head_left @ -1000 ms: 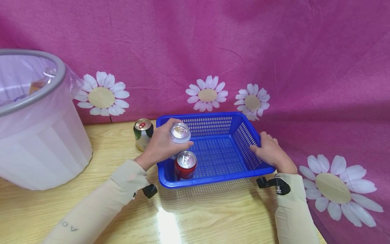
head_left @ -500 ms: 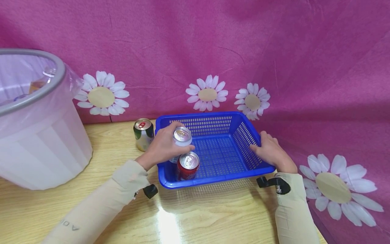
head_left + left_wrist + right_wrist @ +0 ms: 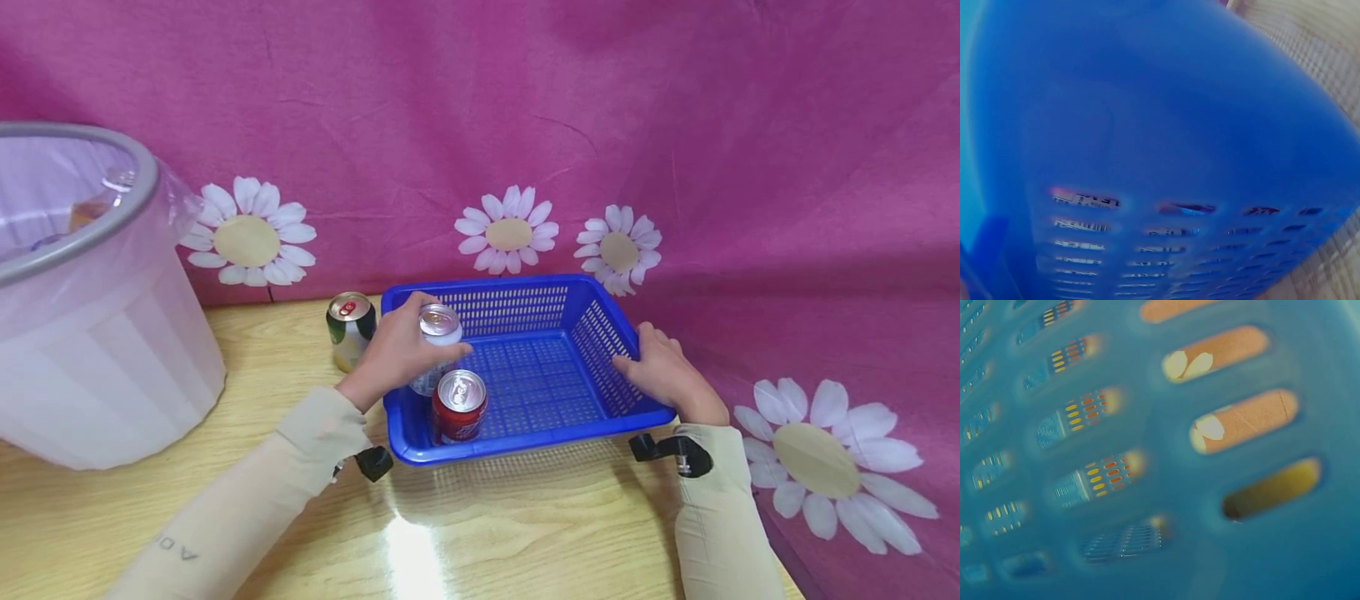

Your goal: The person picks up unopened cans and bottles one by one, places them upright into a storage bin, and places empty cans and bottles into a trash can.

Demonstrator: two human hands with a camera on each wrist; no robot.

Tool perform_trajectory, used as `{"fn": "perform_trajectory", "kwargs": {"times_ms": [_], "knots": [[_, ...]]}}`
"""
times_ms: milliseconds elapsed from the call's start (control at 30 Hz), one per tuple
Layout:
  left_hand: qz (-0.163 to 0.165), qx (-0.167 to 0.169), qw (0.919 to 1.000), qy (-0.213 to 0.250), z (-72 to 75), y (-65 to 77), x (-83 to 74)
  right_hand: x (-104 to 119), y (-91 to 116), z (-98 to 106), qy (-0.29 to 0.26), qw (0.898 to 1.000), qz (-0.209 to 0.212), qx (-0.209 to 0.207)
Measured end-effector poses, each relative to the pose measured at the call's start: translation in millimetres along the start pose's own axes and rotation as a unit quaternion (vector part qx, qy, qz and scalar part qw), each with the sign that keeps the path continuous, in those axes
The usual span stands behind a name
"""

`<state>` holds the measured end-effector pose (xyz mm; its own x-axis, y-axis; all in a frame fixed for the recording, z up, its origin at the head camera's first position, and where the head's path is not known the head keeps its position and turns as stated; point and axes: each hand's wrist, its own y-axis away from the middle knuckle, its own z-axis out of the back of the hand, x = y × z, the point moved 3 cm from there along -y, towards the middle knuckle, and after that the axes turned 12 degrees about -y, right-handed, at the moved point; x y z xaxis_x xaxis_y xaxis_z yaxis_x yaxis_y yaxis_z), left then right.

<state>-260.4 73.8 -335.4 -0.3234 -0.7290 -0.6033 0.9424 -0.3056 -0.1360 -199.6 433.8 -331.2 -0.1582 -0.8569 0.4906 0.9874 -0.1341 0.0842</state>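
Note:
In the head view, my left hand [image 3: 401, 343] curves round a white can [image 3: 439, 327] with a silver top, at the left end of a blue plastic basket [image 3: 517, 442]. The thumb lies along the can's near side, and part of the can is hidden by the hand. Just in front of it stands a red can [image 3: 460, 407], upright in the basket. My right hand [image 3: 667, 375] grips the basket's right rim, thumb inside and fingers over the outside. Through slots in the basket wall [image 3: 1147, 125], the left wrist view shows printed can surfaces. The right wrist view is filled by slotted basket wall [image 3: 1166, 487].
A green and white can [image 3: 351, 332] stands on the wooden table [image 3: 510, 533], outside the basket's left end. Farther left is a white bin [image 3: 112, 358] with a grey rim and plastic liner. A pink flowered cloth [image 3: 420, 150] hangs behind.
The white can and red can shifted slightly right, then back left, with my left hand staying round the white one. My right hand keeps its place on the rim.

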Motion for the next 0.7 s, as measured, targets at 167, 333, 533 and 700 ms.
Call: {"fn": "perform_trajectory", "kwargs": {"times_ms": [167,333,533,700], "knots": [[-0.022,0.002,0.9998,0.004,-2.2,0.4,-1.4,0.4,0.8,-0.3,-0.003,1.000,-0.004,0.002],[-0.051,0.012,0.9985,-0.018,-4.1,1.8,-5.3,0.3,1.1,-0.9,-0.005,1.000,-0.009,0.004],[-0.067,0.020,0.9961,-0.053,-5.1,2.3,-7.8,0.1,0.4,-0.9,-0.001,1.000,-0.008,0.000],[-0.092,0.035,0.9918,-0.081,-8.4,3.0,-9.8,0.2,-0.3,-0.6,0.001,1.000,-0.003,-0.002]]}}
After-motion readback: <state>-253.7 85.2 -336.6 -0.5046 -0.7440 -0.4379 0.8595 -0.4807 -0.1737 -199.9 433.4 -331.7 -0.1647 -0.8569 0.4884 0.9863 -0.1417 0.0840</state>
